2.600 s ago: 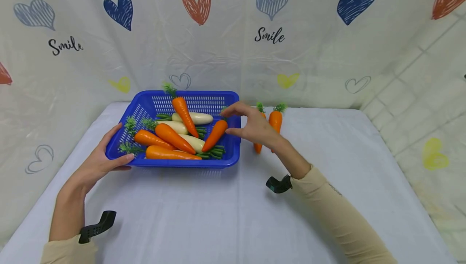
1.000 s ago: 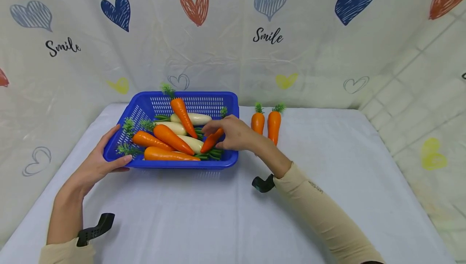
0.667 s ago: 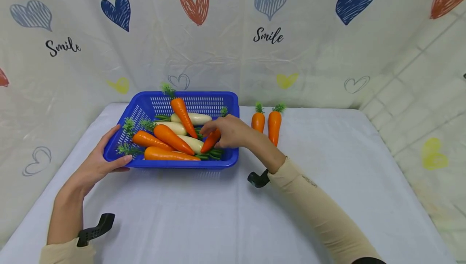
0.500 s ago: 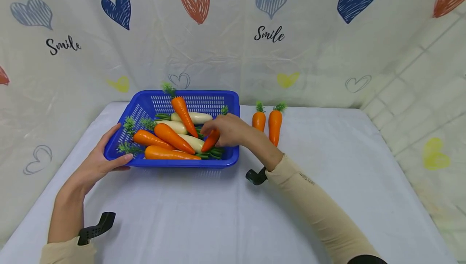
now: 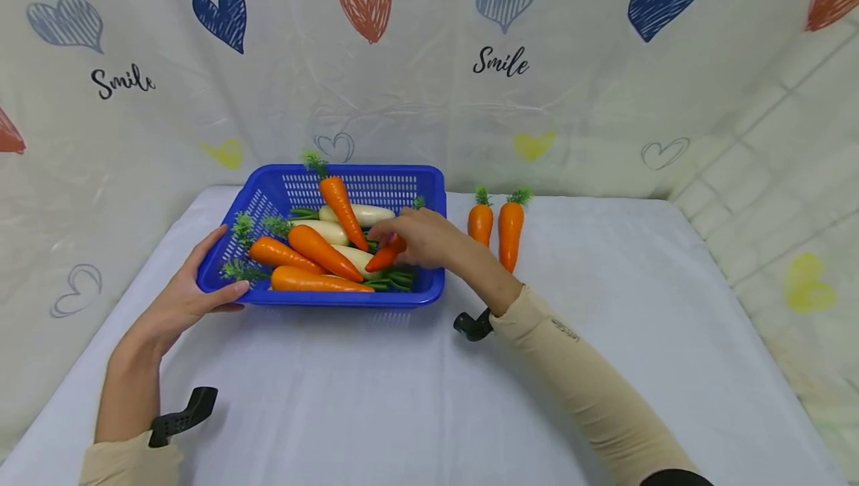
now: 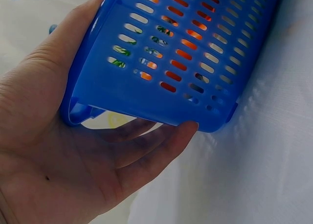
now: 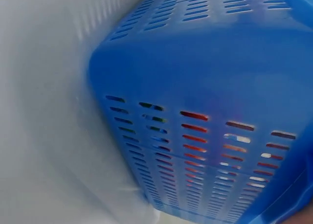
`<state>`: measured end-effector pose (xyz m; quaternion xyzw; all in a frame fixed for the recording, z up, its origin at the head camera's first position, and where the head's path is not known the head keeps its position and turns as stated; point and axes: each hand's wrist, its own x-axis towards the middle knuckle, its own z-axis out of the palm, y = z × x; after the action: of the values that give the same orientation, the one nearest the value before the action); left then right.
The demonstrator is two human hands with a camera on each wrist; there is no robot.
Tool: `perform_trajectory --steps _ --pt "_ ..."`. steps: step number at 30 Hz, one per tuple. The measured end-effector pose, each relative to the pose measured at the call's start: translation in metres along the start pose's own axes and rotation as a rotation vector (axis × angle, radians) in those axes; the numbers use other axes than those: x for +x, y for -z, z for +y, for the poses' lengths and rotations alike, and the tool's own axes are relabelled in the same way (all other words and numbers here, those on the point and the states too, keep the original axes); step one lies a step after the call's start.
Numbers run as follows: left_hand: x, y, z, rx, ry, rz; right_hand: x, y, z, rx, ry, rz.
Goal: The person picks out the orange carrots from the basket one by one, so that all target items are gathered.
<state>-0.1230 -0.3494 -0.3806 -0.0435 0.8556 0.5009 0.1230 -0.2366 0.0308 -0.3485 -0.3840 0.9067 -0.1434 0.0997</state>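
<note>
Right hand [image 5: 427, 238] on a carrot [image 5: 385, 256]

Basket [image 5: 342, 300] on table [image 5: 322, 396], two carrots [image 5: 511, 235] right

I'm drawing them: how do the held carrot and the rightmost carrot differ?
The held carrot is in the basket; the rightmost carrot is on the table. The right hand hides much of the held carrot; the rightmost carrot shows nearly whole. Both are orange with green tops.
</note>
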Motion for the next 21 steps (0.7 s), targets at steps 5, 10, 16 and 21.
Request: perform_trajectory --steps 5,10,16,21 --pt "0.0 0.0 0.0 0.001 0.008 0.001 -0.001 -0.001 0.004 0.132 0.026 0.094" --pt "-0.001 0.0 0.001 -0.006 0.007 0.005 -0.003 -0.003 0.009 0.281 0.054 0.244" --pt "-0.001 0.0 0.0 -0.01 0.002 0.005 -0.004 -0.004 0.016 0.418 0.076 0.434" --pt "0.0 -0.001 0.0 -0.009 0.005 0.007 -0.01 0.001 0.019 0.471 0.078 0.559"
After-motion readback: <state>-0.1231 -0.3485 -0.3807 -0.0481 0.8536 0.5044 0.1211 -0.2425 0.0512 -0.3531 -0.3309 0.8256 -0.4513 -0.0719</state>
